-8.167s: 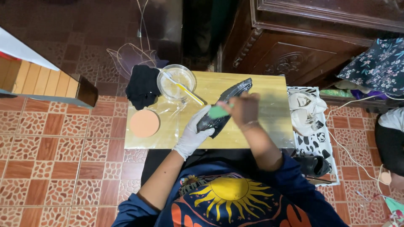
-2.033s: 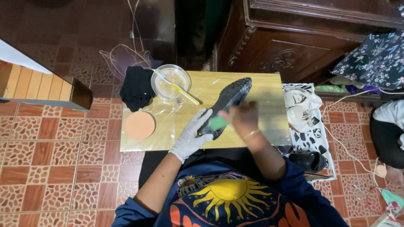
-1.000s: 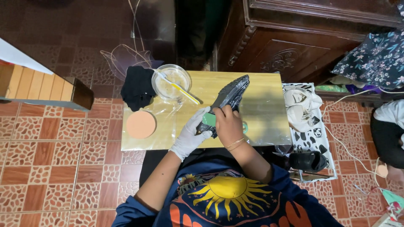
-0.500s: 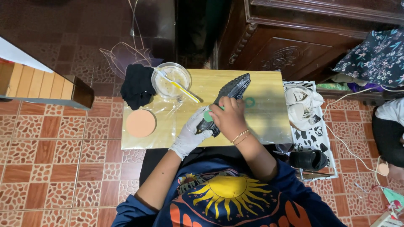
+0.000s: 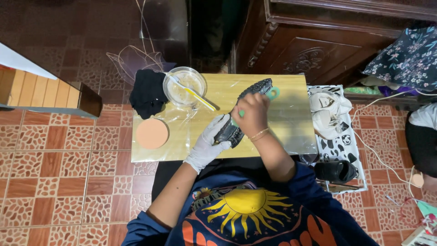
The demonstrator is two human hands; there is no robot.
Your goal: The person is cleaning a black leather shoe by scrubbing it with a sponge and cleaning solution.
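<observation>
White-gloved left hand (image 5: 207, 148) is the nearer one to the body, clamped round the near end of the dark shoe (image 5: 243, 111), which is sole-up on the little yellow table (image 5: 287, 136). Shoe's long axis runs on a diagonal, near-left to far-right, so it points away from the person and off toward the wooden cabinet (image 5: 318, 50). Bare right hand (image 5: 251, 115) sits on top of the shoe about midway along, closed around a green brush (image 5: 272, 94) whose ringed handle end pokes out past the toe. So both hands are on the same shoe, left just behind right, close together, nearly touching. Further out on the left there's a glass bowl (image 5: 184, 86) with a yellow stick across it, a black cloth (image 5: 146, 93) touching the bowl, and a round orange pad (image 5: 152, 133) nearer in. White shoes (image 5: 327, 111) sit off the table's right edge.
</observation>
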